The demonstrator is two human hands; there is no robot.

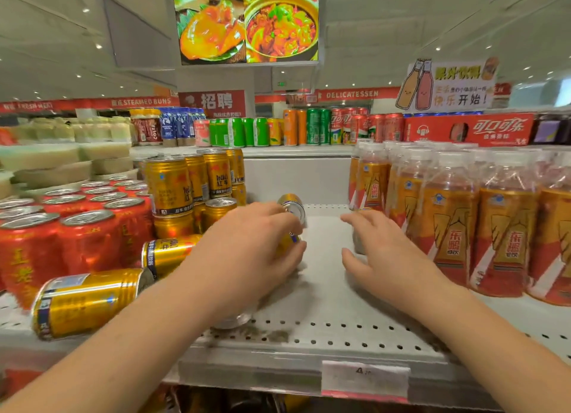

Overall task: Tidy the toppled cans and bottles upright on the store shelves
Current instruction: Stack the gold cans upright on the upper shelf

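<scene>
Left hand curls its fingers round a tipped gold can mid-shelf, probably to stand it upright, my right hand hovers spread and empty beside the bottles, and another fallen can waits nearer left.

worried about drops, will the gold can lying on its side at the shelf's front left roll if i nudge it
Probably rolls: the gold can lies on its round side on the flat shelf, close to the front edge. Its glossy metal wall looks rigid, and possibly slick.
</scene>
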